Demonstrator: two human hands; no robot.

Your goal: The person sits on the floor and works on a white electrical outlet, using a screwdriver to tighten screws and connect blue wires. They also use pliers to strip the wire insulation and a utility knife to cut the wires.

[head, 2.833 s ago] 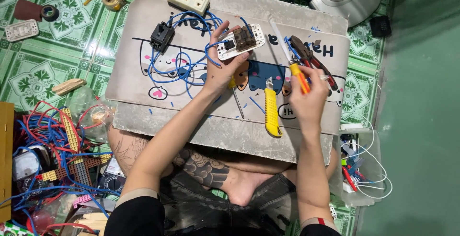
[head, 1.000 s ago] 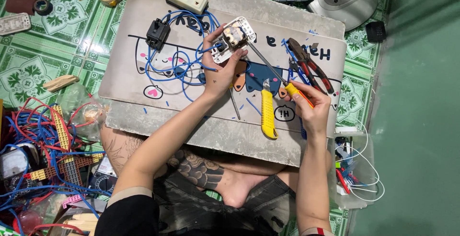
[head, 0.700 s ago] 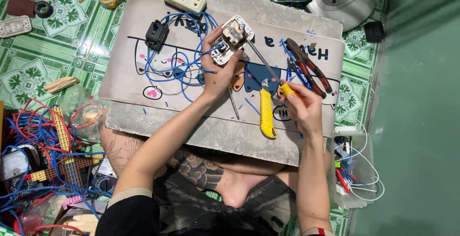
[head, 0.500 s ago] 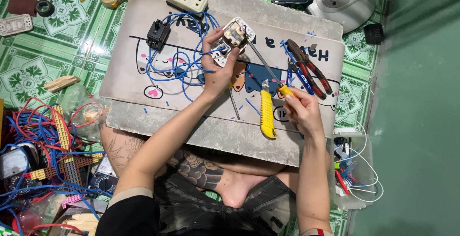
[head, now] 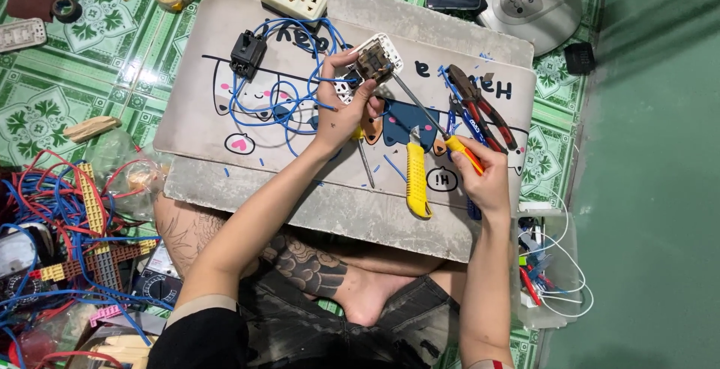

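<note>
The screwdriver tip has now come up into the back of the white switch module, where moments ago it lay lower. The left hand pinches that module above the cartoon mat; the right hand is closed round the yellow handle. Blue wire loops nearby.
</note>
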